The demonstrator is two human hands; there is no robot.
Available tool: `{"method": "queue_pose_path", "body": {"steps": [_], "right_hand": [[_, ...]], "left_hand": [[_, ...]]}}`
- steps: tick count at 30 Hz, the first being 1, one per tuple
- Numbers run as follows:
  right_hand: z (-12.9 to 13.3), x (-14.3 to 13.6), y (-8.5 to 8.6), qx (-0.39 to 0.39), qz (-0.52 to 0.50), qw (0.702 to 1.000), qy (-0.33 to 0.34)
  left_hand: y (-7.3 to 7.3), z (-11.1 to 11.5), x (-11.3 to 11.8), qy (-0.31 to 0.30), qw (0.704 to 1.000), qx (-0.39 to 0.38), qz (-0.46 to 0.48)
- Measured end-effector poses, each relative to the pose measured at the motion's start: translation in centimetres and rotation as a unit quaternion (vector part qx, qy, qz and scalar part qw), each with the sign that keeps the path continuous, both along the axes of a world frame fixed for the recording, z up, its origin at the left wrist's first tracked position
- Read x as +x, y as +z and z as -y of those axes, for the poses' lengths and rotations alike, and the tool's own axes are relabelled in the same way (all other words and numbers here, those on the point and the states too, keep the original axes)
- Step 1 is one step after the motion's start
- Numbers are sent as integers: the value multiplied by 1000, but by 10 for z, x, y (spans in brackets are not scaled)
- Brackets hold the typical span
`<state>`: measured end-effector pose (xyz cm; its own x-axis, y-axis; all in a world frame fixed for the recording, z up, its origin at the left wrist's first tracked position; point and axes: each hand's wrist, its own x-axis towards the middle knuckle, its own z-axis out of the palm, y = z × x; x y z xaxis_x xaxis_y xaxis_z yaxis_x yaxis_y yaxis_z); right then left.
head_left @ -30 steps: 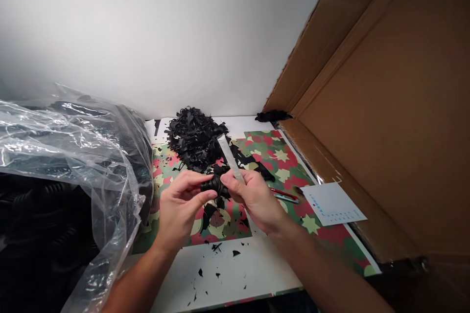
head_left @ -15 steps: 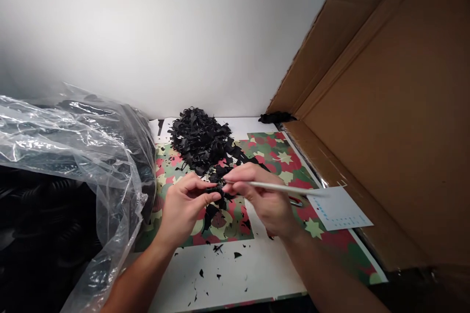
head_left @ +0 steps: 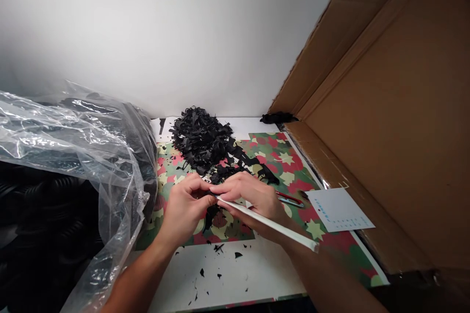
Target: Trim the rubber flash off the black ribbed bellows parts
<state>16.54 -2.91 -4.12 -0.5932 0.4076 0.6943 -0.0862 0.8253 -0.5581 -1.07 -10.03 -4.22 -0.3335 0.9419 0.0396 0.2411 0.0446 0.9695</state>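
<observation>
My right hand (head_left: 253,198) is closed on a long, slim white stick-like tool (head_left: 271,222), which slants down to the right across the hand. Its working end is hidden between the fingers. Close beside it, my left hand (head_left: 185,205) is closed, thumb and forefinger pinching a small dark piece that the fingers almost cover. The fingertips of both hands meet at this spot. Just beyond them lies a heap of black shreds (head_left: 200,139), with a looser trail of black scraps (head_left: 253,159) running off to its right.
A clear plastic bag (head_left: 121,156) full of black ribbed parts (head_left: 44,225) takes up the left side. On the right are a cardboard box (head_left: 385,107), a white card (head_left: 340,209) and a red-edged tool (head_left: 290,199). Black crumbs dot the camouflage-patterned sheet (head_left: 314,229).
My right hand has turned and moved slightly left and closer to my left hand. The white tool's free end has swung down towards me. The dark piece is now more covered by fingers.
</observation>
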Motion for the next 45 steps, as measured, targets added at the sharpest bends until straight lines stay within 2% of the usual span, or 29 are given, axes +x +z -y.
{"method": "queue_pose_path", "body": {"steps": [5, 12, 15, 18, 20, 22, 24, 28, 36, 45], "right_hand": [[0, -2, 0, 30, 1, 999, -12], [6, -9, -6, 190, 7, 978, -82], [4, -9, -9, 196, -1, 971, -139], [-3, -5, -9, 141, -24, 975, -173], [-6, -1, -6, 49, -27, 988, -146], [-5, 1, -3, -43, -32, 994, -91], [-3, 1, -1, -82, -32, 995, -41], [2, 0, 0, -33, -1, 999, -2], [-1, -4, -6, 65, -1, 998, -15], [-1, -7, -8, 109, 6, 994, -30]], "left_hand": [[-1, 1, 0, -1, 1000, -6, -4], [1, -1, 2, -8, 1000, -13, 11], [2, 0, 1, -1, 999, -17, 37], [2, 0, 0, 3, 999, -6, 39], [2, 0, -1, 4, 999, 1, 38], [2, 0, -2, 3, 999, 3, 33], [2, 0, -2, 4, 1000, 2, 19], [3, 0, 0, 12, 1000, -3, -8], [5, 1, 0, 8, 999, -21, -48], [4, 1, 0, 11, 997, -24, -67]]}}
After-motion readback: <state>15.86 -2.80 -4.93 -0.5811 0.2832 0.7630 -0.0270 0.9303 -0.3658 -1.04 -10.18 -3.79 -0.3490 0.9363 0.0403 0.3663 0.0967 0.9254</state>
